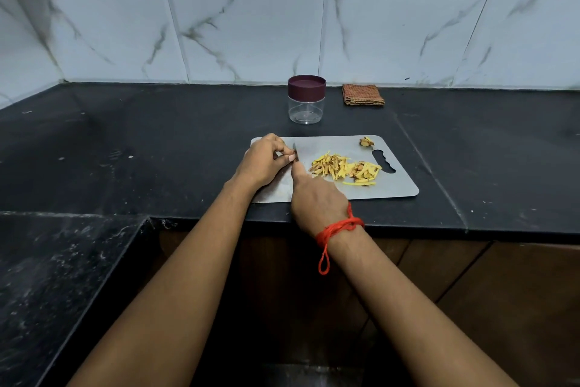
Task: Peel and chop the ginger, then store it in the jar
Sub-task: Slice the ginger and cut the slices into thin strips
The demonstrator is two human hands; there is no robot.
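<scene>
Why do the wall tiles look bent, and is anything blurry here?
Head view: the wide lens bows the wall tiles; a dark smear blurs the top left corner; the chopped ginger and jar look sharp and evenly lit; the cutting board shows a soft sheen.

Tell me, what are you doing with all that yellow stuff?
A person is chopping on a grey cutting board. The right hand grips a small knife; the left hand pinches at its blade, and what it holds is hidden. Yellow ginger strips lie piled on the board. The jar behind stands empty, lid on.
</scene>
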